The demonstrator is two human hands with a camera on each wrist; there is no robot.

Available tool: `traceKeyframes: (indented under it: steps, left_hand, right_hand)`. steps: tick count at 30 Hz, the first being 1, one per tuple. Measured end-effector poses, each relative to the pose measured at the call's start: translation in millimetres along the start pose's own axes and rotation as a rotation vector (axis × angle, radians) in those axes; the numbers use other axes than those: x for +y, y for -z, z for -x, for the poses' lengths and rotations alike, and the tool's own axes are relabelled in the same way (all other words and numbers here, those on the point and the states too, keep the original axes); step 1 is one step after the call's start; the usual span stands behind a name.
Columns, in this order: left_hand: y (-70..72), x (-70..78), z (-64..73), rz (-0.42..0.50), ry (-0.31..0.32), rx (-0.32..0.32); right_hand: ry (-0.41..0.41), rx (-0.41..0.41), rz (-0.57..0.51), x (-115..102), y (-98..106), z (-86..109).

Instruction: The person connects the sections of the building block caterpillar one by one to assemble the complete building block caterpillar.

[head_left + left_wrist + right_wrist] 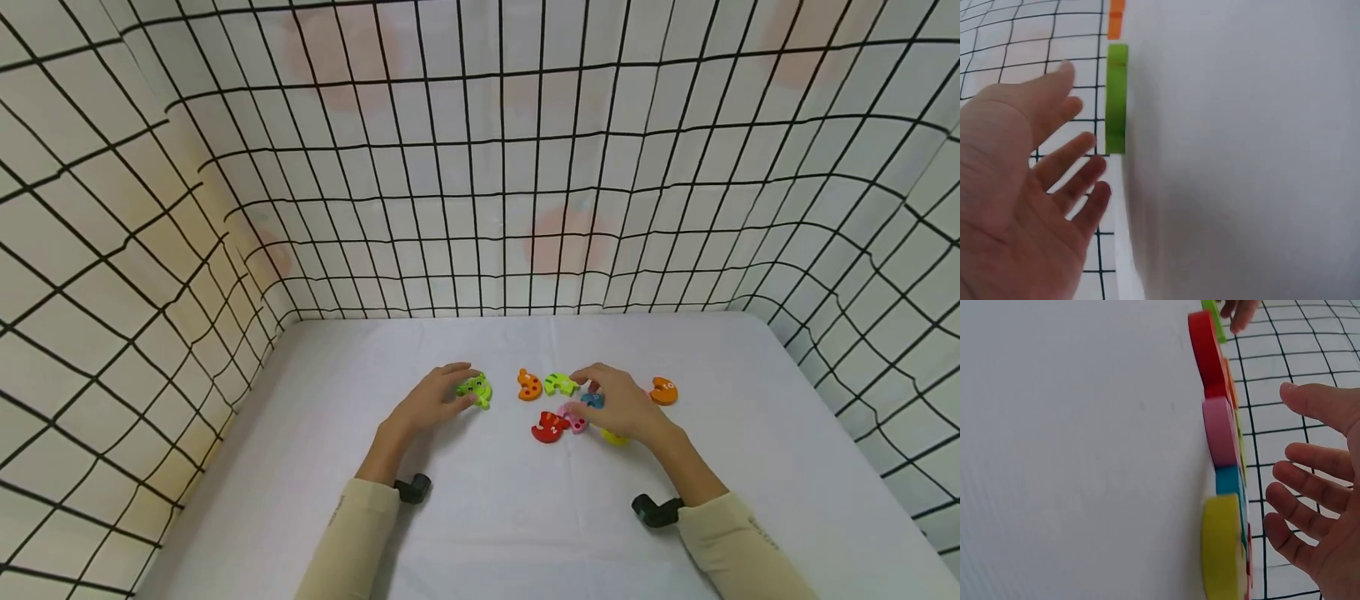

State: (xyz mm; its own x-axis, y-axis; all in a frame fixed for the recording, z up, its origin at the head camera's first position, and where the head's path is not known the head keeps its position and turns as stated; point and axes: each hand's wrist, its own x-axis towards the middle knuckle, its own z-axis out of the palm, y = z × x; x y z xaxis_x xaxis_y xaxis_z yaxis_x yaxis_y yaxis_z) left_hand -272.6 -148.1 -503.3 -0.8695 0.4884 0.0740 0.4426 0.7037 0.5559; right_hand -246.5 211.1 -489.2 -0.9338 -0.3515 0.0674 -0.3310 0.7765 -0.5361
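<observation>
My left hand point(429, 403) is beside a green animal-shaped piece point(480, 390), thumb and fingers spread at its left side. In the left wrist view the fingers point(1072, 150) are apart, and the green piece stands just past their tips. My right hand point(624, 405) hovers over a cluster of pieces with its fingers loosely bent and nothing between them. Under and around it lie a blue piece point(592, 400), a pink spotted piece point(576, 419) and a yellow piece point(615, 437), partly hidden by the hand. A red piece point(549, 427) touches the pink one.
Behind the red piece lie an orange spotted piece point(529, 385) and a light green striped piece point(559, 383). Another orange piece point(663, 391) sits right of my right hand. A white cloth point(495, 517) covers the table; black netting point(480, 192) over white walls encloses it.
</observation>
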Motion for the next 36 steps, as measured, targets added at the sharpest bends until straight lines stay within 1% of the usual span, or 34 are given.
traceKeyframes:
  steps: [2,4,9,14,19,21,27,33,36]
  left_hand:
    - [-3.3,0.0,-0.1,0.015,-0.003,-0.007]
    - [-6.0,0.7,0.4,0.035,-0.001,0.002]
    - [-11.9,2.0,-0.1,0.052,0.014,0.051]
    - [-17.0,0.7,-2.3,0.059,0.007,0.106]
    - [-20.5,-1.8,-2.1,0.066,0.025,0.15]
    - [-20.6,-2.7,-1.9,0.066,0.025,0.16]
    - [-18.4,-3.2,-0.4,0.08,0.007,0.174]
    - [-18.8,-2.4,0.6,0.088,0.007,0.169]
    - [-20.4,-1.0,0.5,0.097,0.014,0.158]
  right_hand:
    - [0.0,-0.002,-0.01,-3.0,-6.0,1.1]
    - [0.004,-0.007,-0.015,-5.7,-11.8,2.5]
    - [-0.001,-0.047,0.017,-12.7,-21.3,7.0]
    - [0.001,-0.096,0.053,-16.1,-26.2,8.8]
    - [0.006,-0.115,0.091,-19.9,-28.2,6.8]
    - [0.027,-0.111,0.113,-20.9,-28.7,5.7]
    - [0.075,-0.09,0.153,-23.8,-31.6,2.5]
    - [0.076,-0.094,0.149,-27.2,-33.8,1.2]
    - [0.07,-0.09,0.126,-29.1,-34.8,0.6]
